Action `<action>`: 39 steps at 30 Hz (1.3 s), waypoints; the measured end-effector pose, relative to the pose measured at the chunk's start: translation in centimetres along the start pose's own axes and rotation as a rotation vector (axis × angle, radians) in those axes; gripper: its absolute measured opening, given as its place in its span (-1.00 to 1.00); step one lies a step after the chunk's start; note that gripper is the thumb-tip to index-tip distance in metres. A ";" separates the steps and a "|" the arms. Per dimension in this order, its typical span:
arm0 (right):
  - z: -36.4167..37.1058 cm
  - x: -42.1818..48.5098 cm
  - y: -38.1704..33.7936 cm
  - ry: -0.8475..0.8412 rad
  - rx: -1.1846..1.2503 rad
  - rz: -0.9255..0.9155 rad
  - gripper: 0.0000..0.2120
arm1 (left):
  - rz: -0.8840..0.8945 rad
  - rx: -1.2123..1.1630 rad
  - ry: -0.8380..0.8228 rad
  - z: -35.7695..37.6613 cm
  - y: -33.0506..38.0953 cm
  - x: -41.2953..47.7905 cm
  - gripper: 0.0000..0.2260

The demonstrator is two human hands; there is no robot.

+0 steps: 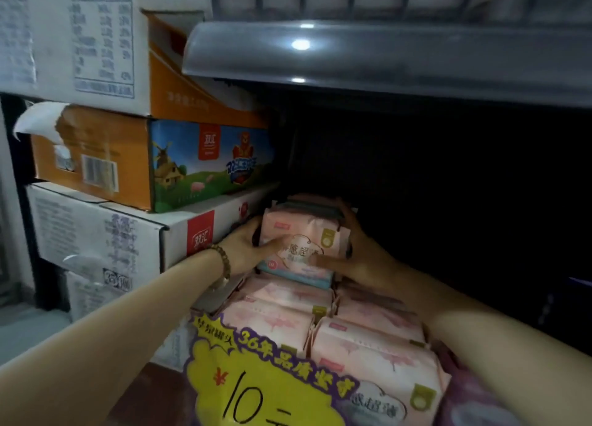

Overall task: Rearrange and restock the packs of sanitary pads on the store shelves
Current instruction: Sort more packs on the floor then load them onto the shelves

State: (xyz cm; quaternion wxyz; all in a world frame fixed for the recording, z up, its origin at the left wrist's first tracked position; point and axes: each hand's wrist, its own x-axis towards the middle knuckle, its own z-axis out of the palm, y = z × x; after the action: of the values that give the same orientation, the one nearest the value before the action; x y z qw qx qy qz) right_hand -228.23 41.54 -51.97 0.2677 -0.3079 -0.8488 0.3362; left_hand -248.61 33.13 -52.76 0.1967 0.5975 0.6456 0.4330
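Observation:
A stack of pink sanitary pad packs (304, 236) stands upright at the back of a dark shelf bay. My left hand (253, 244) grips its left side, thumb across the front. My right hand (355, 249) grips its right side, fingers curled over the top right corner. Several more pink packs (368, 339) lie flat in rows in front of the stack, reaching toward me. My forearms come in from the lower left and lower right.
Stacked cartons stand to the left: an orange carton (144, 166) on a white carton (128, 233). A grey shelf edge (384, 57) overhangs the bay. A yellow price sign (256, 393) hangs at the front. The bay's right side (464, 201) is dark.

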 end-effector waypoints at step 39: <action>30.0 -35.7 11.9 -0.418 0.104 0.794 -0.42 | -0.996 0.053 -0.163 13.7 -19.9 -42.4 -0.38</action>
State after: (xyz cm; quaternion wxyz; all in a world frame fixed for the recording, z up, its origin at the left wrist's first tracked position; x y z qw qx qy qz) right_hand -220.15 11.21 -88.52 -0.0443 -0.5214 -0.6827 0.5100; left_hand -241.16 -0.55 -87.22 0.4137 0.2537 0.8457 0.2220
